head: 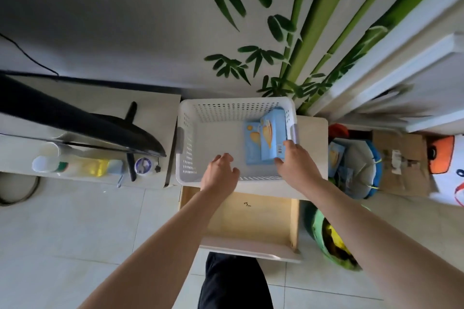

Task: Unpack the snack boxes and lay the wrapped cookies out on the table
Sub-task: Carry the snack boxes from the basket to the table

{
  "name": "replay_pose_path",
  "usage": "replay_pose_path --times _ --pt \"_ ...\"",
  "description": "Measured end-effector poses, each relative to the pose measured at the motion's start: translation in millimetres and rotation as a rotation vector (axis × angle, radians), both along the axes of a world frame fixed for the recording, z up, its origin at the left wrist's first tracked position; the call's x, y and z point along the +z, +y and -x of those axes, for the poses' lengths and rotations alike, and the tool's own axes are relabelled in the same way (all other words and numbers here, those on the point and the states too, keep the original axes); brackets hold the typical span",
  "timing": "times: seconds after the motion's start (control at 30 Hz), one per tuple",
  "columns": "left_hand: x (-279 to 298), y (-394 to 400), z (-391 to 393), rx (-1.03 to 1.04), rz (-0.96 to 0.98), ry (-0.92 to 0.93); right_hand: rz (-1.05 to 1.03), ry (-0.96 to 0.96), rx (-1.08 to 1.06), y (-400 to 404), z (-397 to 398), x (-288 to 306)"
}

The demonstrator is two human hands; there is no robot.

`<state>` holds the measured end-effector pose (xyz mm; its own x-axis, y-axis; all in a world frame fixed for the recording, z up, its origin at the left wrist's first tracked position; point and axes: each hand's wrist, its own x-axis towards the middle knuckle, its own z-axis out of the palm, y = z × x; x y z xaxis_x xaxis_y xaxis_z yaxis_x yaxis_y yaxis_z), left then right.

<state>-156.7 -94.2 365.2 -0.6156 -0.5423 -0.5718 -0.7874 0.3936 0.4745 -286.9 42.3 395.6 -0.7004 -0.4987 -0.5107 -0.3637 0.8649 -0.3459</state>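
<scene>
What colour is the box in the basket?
Light blue with yellow-orange shapes; the snack box shows in the head view.

Both bare arms are reaching forward and down. Left hand [221,170] is hovering palm-down, fingers loosely curled, holding nothing. Right hand [293,158] is extending further, fingers and thumb gripping a blue snack box [272,138] at its near end.

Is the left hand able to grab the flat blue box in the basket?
Probably yes. The left hand hovers open inside the basket, and bare floor lies between it and the flat blue box.
</scene>
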Motion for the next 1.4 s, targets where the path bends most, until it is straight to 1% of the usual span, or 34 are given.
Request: replay_pose_path --times 0.17,0.23,0.33,0.4,0.5,0.77,0.83,0.93,1.0,1.1,1.23,1.27,1.33,1.4 --pt "-64 -9 33 0.025 -0.098 -0.077 -0.034 0.016 -0.028 -22 21 -54" --pt "-85 -14 47 0.035 -0.125 -0.086 -0.07 0.047 -0.009 -31 26 -71" --pt "-110 -20 65 0.069 -0.15 -0.091 -0.066 0.05 -0.032 -40 30 -95" --pt "-123 -22 75 0.088 -0.165 -0.101 -0.079 0.076 -0.031 -44 30 -109" --pt "-140 -22 88 0.138 -0.208 -0.117 -0.153 0.147 -0.066 -50 30 -121" --pt "-173 -13 106 0.35 -0.356 -0.216 -0.308 0.32 -0.13 -58 21 -144" --pt "-179 -9 108 0.413 -0.395 -0.211 -0.305 0.357 -0.136 -59 18 -151" --pt "-187 -5 110 0.496 -0.434 -0.206 -0.233 0.434 -0.147 -56 16 -160" --pt "-191 -2 110 0.565 -0.49 -0.2 -0.191 0.414 -0.138 -56 13 -161" --pt "-193 0 112 0.639 -0.545 -0.198 -0.171 0.302 -0.164 -54 13 -163" --pt "-201 1 117 0.719 -0.613 -0.169 -0.037 0.175 -0.226 -49 15 -158" --pt "-212 3 117 0.733 -0.623 -0.161 -0.008 0.139 -0.221 -47 15 -155" --pt "-257 7 116 0.754 -0.615 -0.157 0.03 0.092 -0.213 -43 16 -150" --pt "-269 8 114 0.765 -0.607 -0.164 0.054 0.069 -0.216 -41 18 -146"
